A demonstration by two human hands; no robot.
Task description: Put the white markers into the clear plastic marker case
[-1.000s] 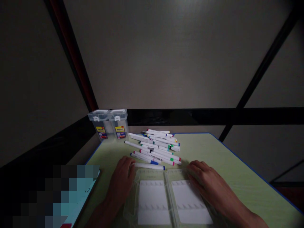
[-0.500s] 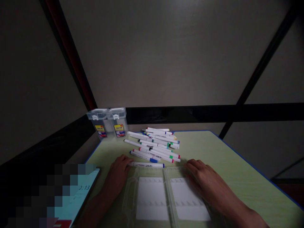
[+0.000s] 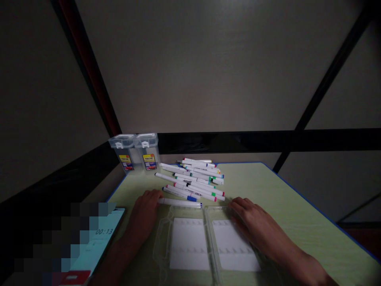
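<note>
My left hand is closed on the left end of a white marker with a blue tip. The marker lies crosswise by the far edge of an open clear plastic case. White slotted inserts show in both halves of the case. My right hand rests over the far right corner of the case, fingers together and slightly bent, its thumb hidden. No marker shows in it. Just beyond the case lies a loose pile of white markers with coloured ends.
Two clear lidded boxes with yellow labels stand at the back left of the table. A phone showing a timer lies at the left front. Behind the table rises a wall with dark strips.
The marker in my left hand has shifted slightly left and turned, so its printing no longer shows. My right hand stays at the case corner. The view has tilted slightly.
</note>
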